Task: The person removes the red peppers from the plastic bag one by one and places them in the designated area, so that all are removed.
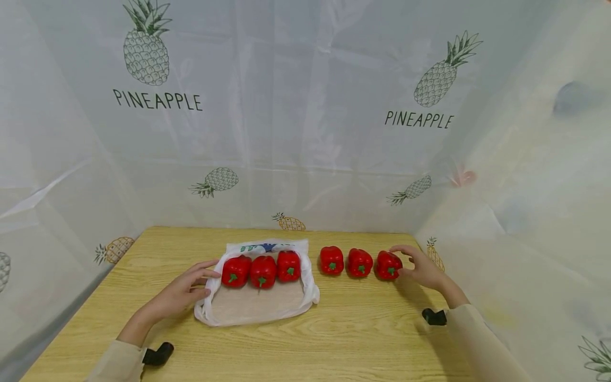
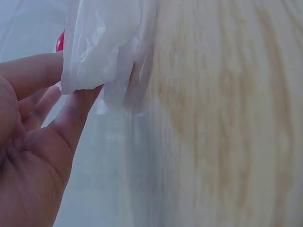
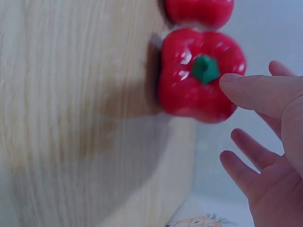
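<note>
On the wooden tabletop (image 1: 363,329), left hand (image 1: 183,294) pinches the white plastic bag's (image 1: 260,310) rim; right hand (image 1: 420,268), fingers spread, touches the rightmost glossy red bell pepper (image 1: 389,265), I'd wrap it fully before lifting

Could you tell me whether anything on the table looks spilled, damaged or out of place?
Nothing stands out. Three peppers sit in a neat row on the white bag, and three more line up on the table. The left hand pinches the bag's edge; the right hand touches the end pepper.
</note>
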Demonstrator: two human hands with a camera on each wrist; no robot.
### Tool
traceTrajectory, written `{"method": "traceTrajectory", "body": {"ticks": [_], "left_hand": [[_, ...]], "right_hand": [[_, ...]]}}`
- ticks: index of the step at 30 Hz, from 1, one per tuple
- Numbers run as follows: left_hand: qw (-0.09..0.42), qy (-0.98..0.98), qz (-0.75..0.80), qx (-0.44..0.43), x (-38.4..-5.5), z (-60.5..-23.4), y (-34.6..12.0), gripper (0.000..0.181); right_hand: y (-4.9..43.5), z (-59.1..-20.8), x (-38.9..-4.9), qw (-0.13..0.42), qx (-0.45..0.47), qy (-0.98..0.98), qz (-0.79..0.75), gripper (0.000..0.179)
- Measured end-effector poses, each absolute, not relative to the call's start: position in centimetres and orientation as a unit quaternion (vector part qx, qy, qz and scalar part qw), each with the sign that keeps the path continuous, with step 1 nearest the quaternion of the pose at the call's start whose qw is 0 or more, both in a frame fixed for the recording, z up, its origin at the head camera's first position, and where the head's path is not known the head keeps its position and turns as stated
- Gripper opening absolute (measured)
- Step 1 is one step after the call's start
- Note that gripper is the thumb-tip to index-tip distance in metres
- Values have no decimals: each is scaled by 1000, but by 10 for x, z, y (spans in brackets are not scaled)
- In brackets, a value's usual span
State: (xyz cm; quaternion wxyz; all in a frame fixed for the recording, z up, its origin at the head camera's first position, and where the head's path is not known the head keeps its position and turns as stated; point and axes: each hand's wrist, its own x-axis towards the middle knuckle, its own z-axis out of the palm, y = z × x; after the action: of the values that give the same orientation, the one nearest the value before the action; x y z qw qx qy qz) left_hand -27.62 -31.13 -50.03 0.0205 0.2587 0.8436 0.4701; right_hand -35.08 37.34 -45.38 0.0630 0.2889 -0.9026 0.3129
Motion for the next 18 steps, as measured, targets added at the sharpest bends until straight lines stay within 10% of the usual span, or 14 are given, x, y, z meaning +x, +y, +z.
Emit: {"method": "traceTrajectory", "body": {"ticks": [18], "left_hand": [[17,842,465,272,-274,-499,-312,36]], "right_hand": [[321,-426,-347,95,329,-898,275,61]]}}
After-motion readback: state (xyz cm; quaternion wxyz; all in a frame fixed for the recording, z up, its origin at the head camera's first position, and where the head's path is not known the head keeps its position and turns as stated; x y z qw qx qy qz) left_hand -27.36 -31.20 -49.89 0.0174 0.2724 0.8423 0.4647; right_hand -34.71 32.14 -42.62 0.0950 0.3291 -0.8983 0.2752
